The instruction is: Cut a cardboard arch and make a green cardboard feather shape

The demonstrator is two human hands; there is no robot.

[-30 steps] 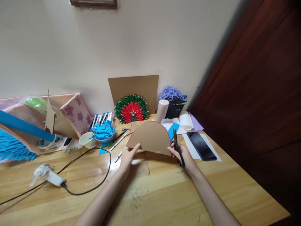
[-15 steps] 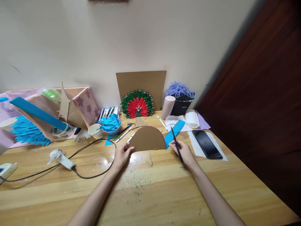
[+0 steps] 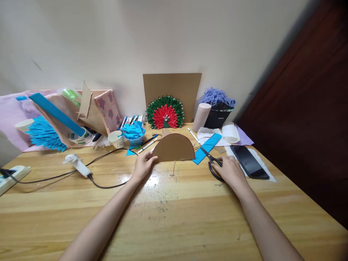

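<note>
A brown cardboard half-disc (image 3: 174,148) stands with its curved edge up, its lower left corner pinched in my left hand (image 3: 143,166). Black-handled scissors (image 3: 212,158) lie at the right, blades over a blue strip (image 3: 204,149). My right hand (image 3: 231,169) has its fingers on the scissors' handles. The strip slants beside the half-disc's right corner. Behind, a red and green peacock-like craft (image 3: 165,113) leans on a square cardboard sheet (image 3: 174,85).
A white glue gun (image 3: 77,166) with a black cable lies left, near a power strip (image 3: 13,177). A bowl of blue pieces (image 3: 133,133) and a cup (image 3: 116,139) stand behind. A phone (image 3: 249,162) rests on paper at the right.
My right hand has moved right and lowered the scissors onto the blue strip, their handles now spread. The view has shifted, and my left hand still holds the half-disc.
</note>
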